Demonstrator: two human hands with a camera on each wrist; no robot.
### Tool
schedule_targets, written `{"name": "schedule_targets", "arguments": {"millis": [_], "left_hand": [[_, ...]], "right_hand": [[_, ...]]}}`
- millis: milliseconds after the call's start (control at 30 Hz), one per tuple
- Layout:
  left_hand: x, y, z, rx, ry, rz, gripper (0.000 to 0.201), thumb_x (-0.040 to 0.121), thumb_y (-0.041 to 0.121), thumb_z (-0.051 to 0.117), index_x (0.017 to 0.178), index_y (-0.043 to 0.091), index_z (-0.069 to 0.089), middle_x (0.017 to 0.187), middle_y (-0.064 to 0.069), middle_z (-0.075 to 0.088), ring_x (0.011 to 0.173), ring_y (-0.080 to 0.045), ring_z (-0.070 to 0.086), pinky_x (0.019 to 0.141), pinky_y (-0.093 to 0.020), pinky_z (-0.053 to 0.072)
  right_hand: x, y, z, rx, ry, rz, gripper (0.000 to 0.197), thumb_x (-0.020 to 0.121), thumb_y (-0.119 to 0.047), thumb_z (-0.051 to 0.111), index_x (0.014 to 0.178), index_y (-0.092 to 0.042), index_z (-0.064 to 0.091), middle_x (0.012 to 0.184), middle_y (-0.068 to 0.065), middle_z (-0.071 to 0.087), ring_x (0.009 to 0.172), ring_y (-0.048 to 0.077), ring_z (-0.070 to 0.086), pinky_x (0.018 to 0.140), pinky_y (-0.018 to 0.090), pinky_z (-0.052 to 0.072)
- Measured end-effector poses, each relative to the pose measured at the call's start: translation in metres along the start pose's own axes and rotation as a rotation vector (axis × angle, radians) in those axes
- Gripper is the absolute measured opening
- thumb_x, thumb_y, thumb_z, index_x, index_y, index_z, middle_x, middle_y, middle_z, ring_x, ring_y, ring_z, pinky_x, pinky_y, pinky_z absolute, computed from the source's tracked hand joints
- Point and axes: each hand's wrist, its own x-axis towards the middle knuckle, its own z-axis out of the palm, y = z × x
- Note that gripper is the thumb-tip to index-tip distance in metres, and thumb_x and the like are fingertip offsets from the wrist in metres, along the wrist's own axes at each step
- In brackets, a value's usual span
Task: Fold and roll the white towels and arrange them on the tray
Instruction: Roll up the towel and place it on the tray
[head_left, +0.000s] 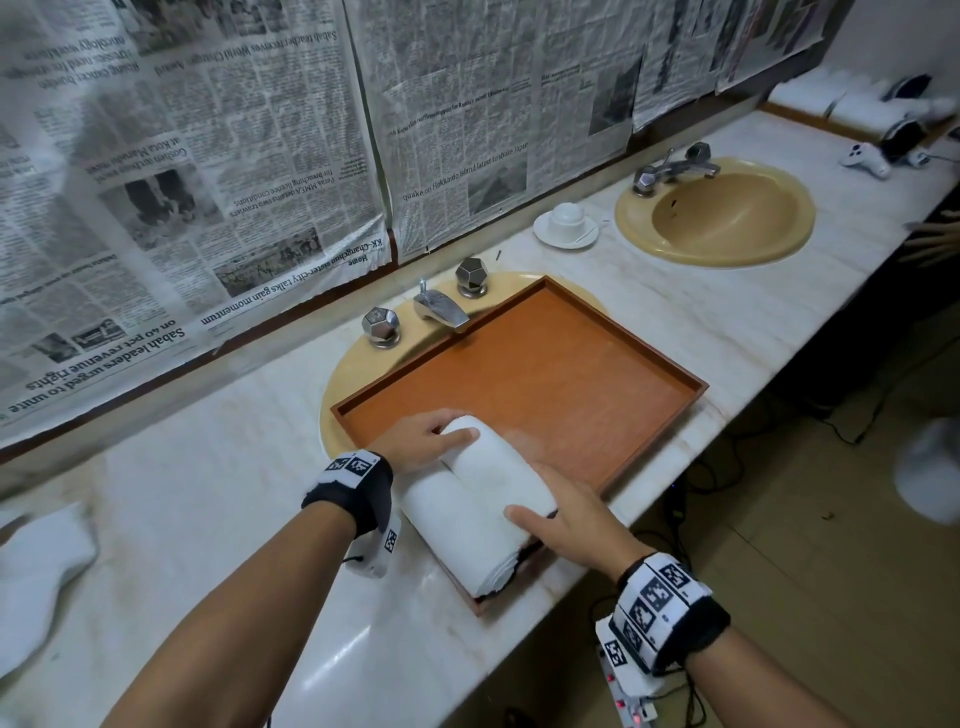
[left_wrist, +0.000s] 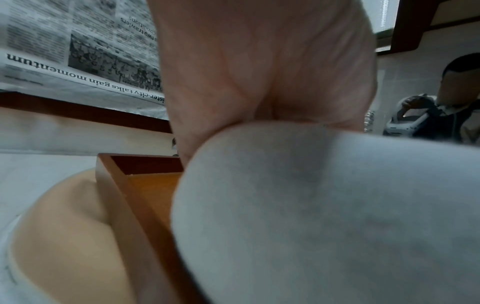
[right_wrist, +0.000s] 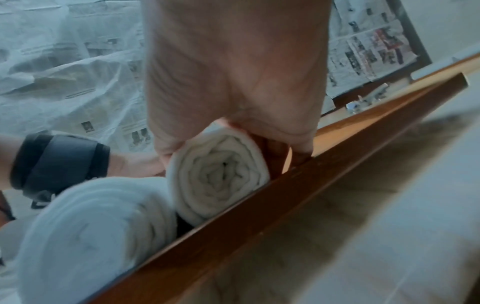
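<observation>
Two rolled white towels lie side by side in the near-left corner of the wooden tray, which sits over a tan basin on the marble counter. The right-hand roll is held at both ends: the left hand curls over its far end, the right hand wraps its near end against the tray wall, where the spiral end shows in the right wrist view. The left-hand roll touches it and overhangs the near rim. Likely risks: letting go unevenly may let the spiral loosen, and a nudge could tip the overhanging roll off the tray. An unrolled towel waits at far left.
</observation>
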Motion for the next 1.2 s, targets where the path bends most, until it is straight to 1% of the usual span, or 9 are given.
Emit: {"name": "schedule_targets", "arguments": {"millis": [100,233,367,467,633,800,933,1067,1200], "left_hand": [[-0.001,-0.001,0.003,0.015,0.050,-0.013,0.047,0.090,0.065,0.056,0.130,0.041,0.059,0.125,0.019,0.059,0.117,-0.008,0.054,0.095,-0.027,0.037],[-0.005,-0.003,0.006,0.016,0.079,-0.005,0.050,0.089,0.068,0.056,0.130,0.039,0.061,0.124,0.017,0.063,0.115,-0.009,0.057,0.103,-0.031,0.042],[-0.013,-0.002,0.010,-0.005,0.137,0.009,0.045,0.093,0.062,0.055,0.130,0.038,0.061,0.119,0.019,0.061,0.112,-0.007,0.056,0.095,-0.024,0.038],[-0.017,-0.008,0.011,-0.010,0.190,0.018,0.049,0.093,0.062,0.054,0.134,0.035,0.059,0.126,0.015,0.063,0.114,-0.007,0.057,0.099,-0.026,0.040],[-0.026,-0.013,0.011,-0.018,0.224,0.004,0.044,0.096,0.056,0.053,0.135,0.035,0.058,0.120,0.009,0.064,0.109,-0.010,0.058,0.097,-0.027,0.042],[-0.043,-0.019,0.014,-0.109,0.252,-0.009,0.043,0.100,0.050,0.049,0.137,0.030,0.057,0.131,0.013,0.058,0.120,-0.008,0.053,0.102,-0.025,0.038],[-0.055,-0.019,0.023,-0.101,0.222,-0.004,0.046,0.102,0.050,0.044,0.142,0.029,0.052,0.139,0.013,0.053,0.127,-0.007,0.047,0.106,-0.026,0.033],[-0.063,-0.017,0.026,-0.110,0.359,0.007,0.043,0.103,0.045,0.046,0.140,0.025,0.054,0.142,0.002,0.051,0.130,-0.013,0.046,0.111,-0.032,0.033],[-0.078,-0.019,0.029,-0.165,0.453,0.008,0.046,0.102,0.045,0.048,0.142,0.022,0.051,0.144,0.002,0.050,0.132,-0.013,0.045,0.111,-0.033,0.035]], "right_hand": [[0.000,-0.003,0.000,0.051,-0.014,0.053,0.059,0.084,-0.064,0.061,0.131,-0.035,0.041,0.113,-0.013,0.057,0.096,0.001,0.057,0.075,0.028,0.052],[0.001,-0.003,0.000,-0.002,0.000,0.078,0.056,0.081,-0.069,0.057,0.122,-0.031,0.050,0.107,-0.011,0.059,0.095,0.005,0.057,0.079,0.031,0.053],[0.002,-0.010,-0.002,-0.027,0.048,0.046,0.049,0.085,-0.061,0.060,0.116,-0.024,0.060,0.103,-0.010,0.058,0.096,0.010,0.056,0.081,0.033,0.050],[0.000,-0.011,-0.004,-0.013,0.031,0.023,0.046,0.087,-0.059,0.058,0.117,-0.025,0.062,0.100,-0.012,0.061,0.093,0.007,0.059,0.081,0.033,0.054],[-0.001,-0.013,-0.006,-0.041,-0.016,0.029,0.052,0.089,-0.061,0.053,0.131,-0.031,0.052,0.109,-0.012,0.061,0.099,0.007,0.058,0.080,0.031,0.052],[-0.006,-0.009,0.002,-0.065,-0.007,0.030,0.070,0.077,-0.075,0.054,0.137,-0.040,0.040,0.124,-0.013,0.054,0.107,0.010,0.056,0.088,0.041,0.055],[-0.006,-0.010,0.001,-0.105,-0.012,0.050,0.073,0.076,-0.073,0.056,0.137,-0.037,0.041,0.125,-0.011,0.053,0.110,0.012,0.055,0.091,0.043,0.053],[-0.007,-0.016,-0.002,-0.123,-0.001,0.034,0.077,0.074,-0.075,0.056,0.137,-0.036,0.040,0.124,-0.010,0.051,0.110,0.013,0.054,0.092,0.044,0.052],[-0.010,-0.026,-0.006,-0.143,0.032,-0.041,0.089,0.076,-0.074,0.055,0.150,-0.036,0.023,0.146,-0.009,0.039,0.127,0.016,0.045,0.103,0.047,0.045]]}}
